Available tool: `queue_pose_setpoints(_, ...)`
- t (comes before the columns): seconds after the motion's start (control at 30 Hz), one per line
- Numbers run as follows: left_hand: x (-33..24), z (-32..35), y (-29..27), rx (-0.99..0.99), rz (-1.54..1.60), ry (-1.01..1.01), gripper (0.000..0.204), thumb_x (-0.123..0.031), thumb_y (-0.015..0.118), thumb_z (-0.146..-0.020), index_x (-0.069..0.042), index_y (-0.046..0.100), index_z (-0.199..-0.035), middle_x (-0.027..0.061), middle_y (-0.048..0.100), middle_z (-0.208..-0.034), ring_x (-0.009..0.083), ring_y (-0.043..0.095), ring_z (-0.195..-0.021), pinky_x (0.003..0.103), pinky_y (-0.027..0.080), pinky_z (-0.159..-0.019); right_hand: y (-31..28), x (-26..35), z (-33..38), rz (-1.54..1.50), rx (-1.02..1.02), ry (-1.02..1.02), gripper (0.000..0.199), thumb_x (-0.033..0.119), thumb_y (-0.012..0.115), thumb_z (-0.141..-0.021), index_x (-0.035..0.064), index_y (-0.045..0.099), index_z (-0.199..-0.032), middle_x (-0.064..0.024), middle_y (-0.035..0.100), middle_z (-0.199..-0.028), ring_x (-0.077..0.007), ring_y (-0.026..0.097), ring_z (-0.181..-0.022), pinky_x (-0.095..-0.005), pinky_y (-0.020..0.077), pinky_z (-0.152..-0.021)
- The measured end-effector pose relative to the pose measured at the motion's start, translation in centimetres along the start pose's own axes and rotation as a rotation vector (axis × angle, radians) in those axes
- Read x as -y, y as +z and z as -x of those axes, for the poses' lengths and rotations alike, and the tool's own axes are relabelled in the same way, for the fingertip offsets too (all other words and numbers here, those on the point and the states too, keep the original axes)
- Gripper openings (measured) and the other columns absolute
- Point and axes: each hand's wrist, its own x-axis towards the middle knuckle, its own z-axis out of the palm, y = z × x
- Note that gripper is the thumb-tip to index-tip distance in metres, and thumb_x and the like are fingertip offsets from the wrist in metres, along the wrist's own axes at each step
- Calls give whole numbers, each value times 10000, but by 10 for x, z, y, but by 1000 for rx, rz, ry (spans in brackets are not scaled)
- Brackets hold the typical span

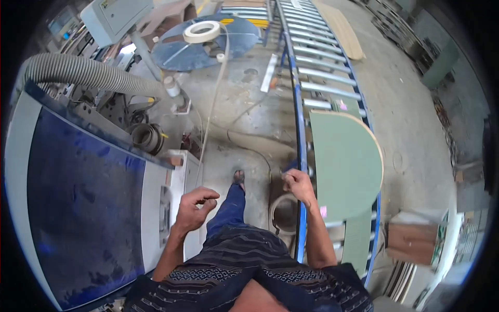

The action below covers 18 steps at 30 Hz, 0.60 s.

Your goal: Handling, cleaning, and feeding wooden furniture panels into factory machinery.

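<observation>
Left grip [192, 210] in a loose curl

Green D-shaped board [343, 161], tan edge, lying flat on blue-railed roller conveyor [325, 78], curve facing right.

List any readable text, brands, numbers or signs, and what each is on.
None legible.
Pink label on the rounded green panel: too small to read.
Second pink label, farther up the roller conveyor: too small.
Yellow sticker on the grey box: too small.
</observation>
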Motion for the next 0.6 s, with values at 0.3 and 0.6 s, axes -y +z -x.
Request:
queue_pose_setpoints(0.3,-17,-348,-40,100,-182,168,82,-80,655,-877,-1,677,-888,96,678,-928,183,633,-812,297,490,-708,-69,-139,-162,-53,-214,545,202,159,552,-870,26,619,-733,-92,607,-621,-176,590,-503,-310,484,-444)
queue_pose_setpoints(0.6,-39,-609,-29,113,-178,305,115,-101,662,-876,-3,673,-816,107,680,-929,241,657,-831,338,512,-727,-176,-272,-294,7,-105,688,227,184,493,-922,38,612,-796,-92,615,-651,-204,595,-502,-342,450,-414)
